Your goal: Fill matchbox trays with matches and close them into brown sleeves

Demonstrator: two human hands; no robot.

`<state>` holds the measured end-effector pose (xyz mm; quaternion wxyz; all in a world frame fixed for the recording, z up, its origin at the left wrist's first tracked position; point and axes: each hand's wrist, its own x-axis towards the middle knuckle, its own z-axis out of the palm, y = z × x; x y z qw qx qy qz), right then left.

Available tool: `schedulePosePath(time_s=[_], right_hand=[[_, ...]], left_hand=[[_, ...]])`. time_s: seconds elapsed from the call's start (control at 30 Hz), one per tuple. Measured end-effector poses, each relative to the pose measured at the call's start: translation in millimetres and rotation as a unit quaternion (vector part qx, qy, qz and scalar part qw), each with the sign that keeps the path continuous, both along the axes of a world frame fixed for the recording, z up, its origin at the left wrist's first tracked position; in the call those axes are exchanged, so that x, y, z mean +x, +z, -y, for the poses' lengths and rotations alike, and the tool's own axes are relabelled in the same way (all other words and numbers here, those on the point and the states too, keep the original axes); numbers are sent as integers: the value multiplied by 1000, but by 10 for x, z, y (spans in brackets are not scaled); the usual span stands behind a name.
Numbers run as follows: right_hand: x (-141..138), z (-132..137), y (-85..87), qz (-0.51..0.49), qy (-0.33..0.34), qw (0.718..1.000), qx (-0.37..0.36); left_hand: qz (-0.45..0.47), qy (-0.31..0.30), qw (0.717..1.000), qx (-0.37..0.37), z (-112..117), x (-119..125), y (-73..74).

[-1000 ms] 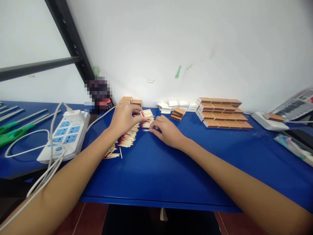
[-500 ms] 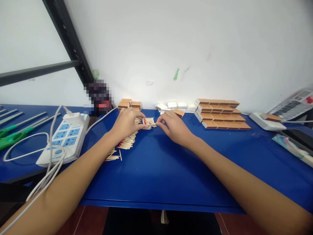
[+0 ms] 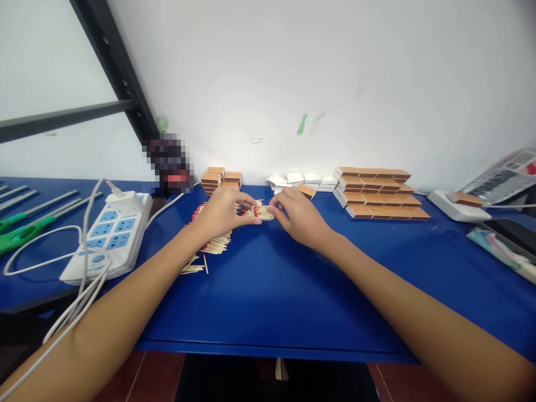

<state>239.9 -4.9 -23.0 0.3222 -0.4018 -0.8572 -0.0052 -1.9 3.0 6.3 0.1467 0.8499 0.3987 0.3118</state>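
Note:
My left hand (image 3: 224, 215) is closed on the left end of a small white matchbox tray (image 3: 263, 218) filled with red-tipped matches. At its right end, my right hand (image 3: 299, 215) pinches the tray between thumb and fingers. The match heads inside lie toward the left. Under and around my left hand spreads a pile of loose matches (image 3: 218, 244), partly hidden by that hand. A few more matches (image 3: 192, 268) lie nearer the table's front edge. Just behind my right hand is an orange matchbox (image 3: 307, 192).
White trays (image 3: 295, 178) lie heaped by the wall. Matchboxes stand in a stepped stack (image 3: 379, 200) at right and a smaller stack (image 3: 215, 176) at left. A power strip (image 3: 113, 237) with cables and green-handled tools (image 3: 25, 226) occupy the left; a phone (image 3: 513, 237) lies far right.
My left hand has shifted slightly right with the tray, which now sits level between both hands. My right fingers have closed in on its right end, where match ends stuck out before.

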Motion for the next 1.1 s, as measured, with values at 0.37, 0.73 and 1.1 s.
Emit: schedulePosePath(time_s=[0.37,0.73,1.1], right_hand=[[63,10,37,17,26,999,-34],[33,15,33,5,25,999,-37],[25,51,53,3,26,1000,-10]], left_hand=[[21,7,1000,-21,14,1,31],[22,-19,999,-14,24,19,6],[4,-30,999,-14,18,21,9]])
